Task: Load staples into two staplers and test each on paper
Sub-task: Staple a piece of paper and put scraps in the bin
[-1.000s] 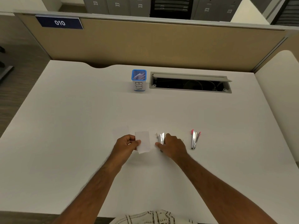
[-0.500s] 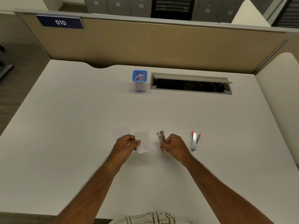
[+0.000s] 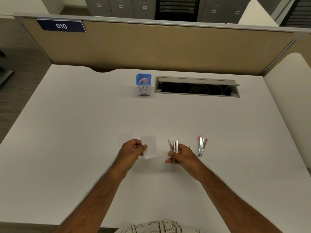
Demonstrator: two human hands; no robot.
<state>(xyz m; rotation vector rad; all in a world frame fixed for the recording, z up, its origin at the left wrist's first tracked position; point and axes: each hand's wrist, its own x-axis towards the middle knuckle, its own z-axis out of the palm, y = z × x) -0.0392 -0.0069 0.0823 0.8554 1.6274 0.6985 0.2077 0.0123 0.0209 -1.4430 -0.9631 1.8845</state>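
Two hands are busy: your left hand (image 3: 133,148) pinches the small white paper slip (image 3: 149,148), your right hand (image 3: 182,155) grips the silver metal stapler (image 3: 174,147) above the white bench (image 3: 84,132). Slide the slip's edge fully between the jaws, then squeeze firmly.

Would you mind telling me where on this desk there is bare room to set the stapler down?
Bare desk lies left of the left hand and between the hands and the bin. Right of the pink stapler is also bare. It is crowded around the paper slip, the right hand with its silver stapler, and the pink stapler.
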